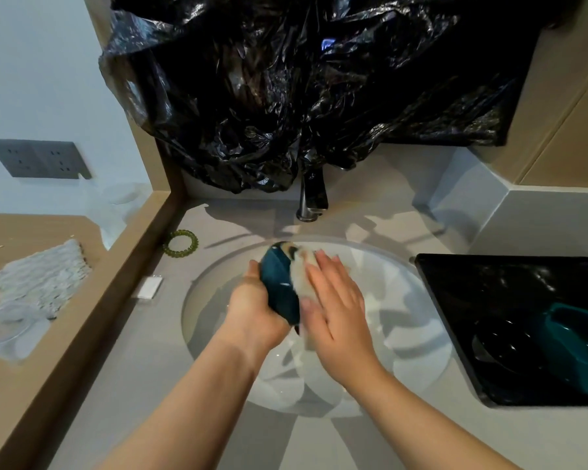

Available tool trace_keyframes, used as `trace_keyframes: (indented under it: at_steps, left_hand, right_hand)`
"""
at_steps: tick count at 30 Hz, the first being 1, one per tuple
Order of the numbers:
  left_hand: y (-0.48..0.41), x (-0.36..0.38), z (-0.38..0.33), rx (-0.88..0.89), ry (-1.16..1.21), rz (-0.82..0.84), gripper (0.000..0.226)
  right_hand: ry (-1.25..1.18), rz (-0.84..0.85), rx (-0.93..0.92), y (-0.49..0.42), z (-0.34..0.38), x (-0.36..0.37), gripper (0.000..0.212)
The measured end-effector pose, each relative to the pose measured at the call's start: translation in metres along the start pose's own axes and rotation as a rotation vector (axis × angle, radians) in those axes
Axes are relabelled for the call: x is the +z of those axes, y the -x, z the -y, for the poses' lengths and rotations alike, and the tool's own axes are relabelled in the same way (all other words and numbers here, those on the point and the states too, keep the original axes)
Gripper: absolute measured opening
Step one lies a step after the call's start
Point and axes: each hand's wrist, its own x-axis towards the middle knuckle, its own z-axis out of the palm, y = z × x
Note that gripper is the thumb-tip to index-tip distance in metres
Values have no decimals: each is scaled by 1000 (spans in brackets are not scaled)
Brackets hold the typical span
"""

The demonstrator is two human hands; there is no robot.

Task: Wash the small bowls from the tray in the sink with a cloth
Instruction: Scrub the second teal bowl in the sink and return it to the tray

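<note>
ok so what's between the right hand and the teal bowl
In the head view, a pale cloth lies between the flat right hand and the teal bowl that the left hand grips.

Two bare forearms (197, 401), bare left grip (252, 300) and right grip (333, 300)

Indoor light, moderate-to-dim, cool cast. More than one source above: arm shadows fan in overlapping bands across sink (421, 300) and tabletop (150, 368). Hard specular glints on black plastic sheet (286, 96). Softer glints on tray (455, 283); its interior underexposed, contents barely readable. Motion blur on fingers of right hand (336, 307) and on cloth (301, 276). Bowl (279, 283) in left hand (252, 307) slightly sharper. Wide-angle bowing of straight edges toward frame borders, plain along wooden ledge (116, 283). Smeared soft patches at left.
</note>
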Motion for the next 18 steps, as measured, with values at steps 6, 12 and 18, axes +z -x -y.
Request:
trace_keyframes:
  at_steps: [6,12,18]
  left_hand:
    - [9,9,9,246,-419,40,39]
    - [19,16,13,332,-590,-30,24]
    - [18,23,17,761,-1070,83,42]
  right_hand:
    - [-365,58,175,-34,30,-8,40]
    - [-1013,-85,1034,-50,18,-19,50]
    - [-1198,17,1279,-38,15,-19,34]
